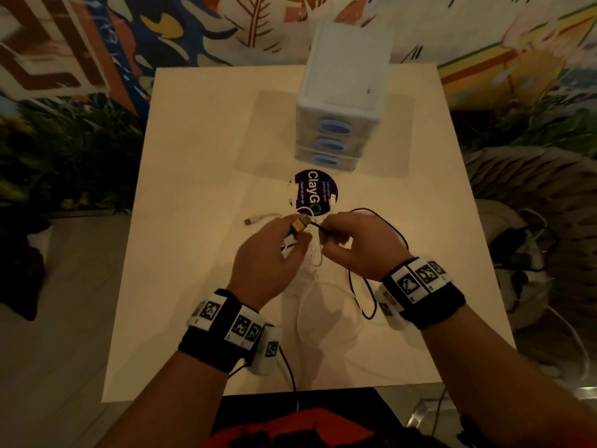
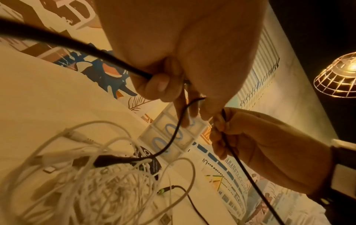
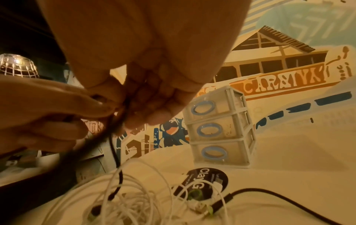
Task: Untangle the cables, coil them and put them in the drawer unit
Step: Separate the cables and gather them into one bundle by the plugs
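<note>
Both hands work above the near table: left hand pinches the black cable at its plug end, right hand curls round it just beside. White cables lie tangled below; drawer unit stands far, drawers shut. Best practice: feed the plug back through loops, never pull taut.
</note>
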### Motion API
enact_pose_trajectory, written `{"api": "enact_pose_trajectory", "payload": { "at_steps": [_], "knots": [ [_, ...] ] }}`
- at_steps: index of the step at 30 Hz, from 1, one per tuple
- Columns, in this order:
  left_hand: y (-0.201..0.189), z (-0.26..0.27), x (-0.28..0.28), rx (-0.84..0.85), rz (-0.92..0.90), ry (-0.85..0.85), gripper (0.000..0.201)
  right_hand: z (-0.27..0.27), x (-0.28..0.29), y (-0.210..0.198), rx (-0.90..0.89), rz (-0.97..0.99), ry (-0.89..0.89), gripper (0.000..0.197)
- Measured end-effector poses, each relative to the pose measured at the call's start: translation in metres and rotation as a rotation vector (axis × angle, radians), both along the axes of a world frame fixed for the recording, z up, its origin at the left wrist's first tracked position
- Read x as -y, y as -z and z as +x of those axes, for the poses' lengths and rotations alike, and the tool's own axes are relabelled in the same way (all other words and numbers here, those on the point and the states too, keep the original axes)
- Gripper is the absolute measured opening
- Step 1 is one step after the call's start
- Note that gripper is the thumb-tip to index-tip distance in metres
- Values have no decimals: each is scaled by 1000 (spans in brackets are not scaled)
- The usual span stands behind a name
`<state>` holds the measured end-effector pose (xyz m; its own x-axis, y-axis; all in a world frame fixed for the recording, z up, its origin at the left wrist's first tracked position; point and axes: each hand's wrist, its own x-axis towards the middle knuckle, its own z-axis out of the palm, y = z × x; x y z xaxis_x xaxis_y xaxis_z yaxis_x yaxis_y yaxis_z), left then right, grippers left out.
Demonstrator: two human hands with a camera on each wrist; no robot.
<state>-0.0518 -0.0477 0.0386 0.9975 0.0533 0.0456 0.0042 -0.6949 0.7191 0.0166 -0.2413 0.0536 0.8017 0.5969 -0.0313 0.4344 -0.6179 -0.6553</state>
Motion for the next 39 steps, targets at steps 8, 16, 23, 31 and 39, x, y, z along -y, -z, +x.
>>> {"api": "enact_pose_trajectory", "payload": {
  "at_steps": [8, 16, 23, 31, 39],
  "knots": [
    [-30, 3, -10, 92, -219, -51, 21, -2, 17, -9, -134, -34, 22, 14],
    [-50, 14, -32, 158, -313, -454, 27, -3, 83, 21, -266, -240, 183, 28],
    [-59, 13, -18, -114, -150, -56, 10, -9, 80, -6, -491, 324, 440, 30],
    [-55, 15, 40, -280, 40, 195, 20, 1, 30, -50, -334, 563, 257, 31],
    [-70, 11, 19, -224, -355, 127, 44, -13, 28, -3, -250, 99, 17, 47]
  ]
}}
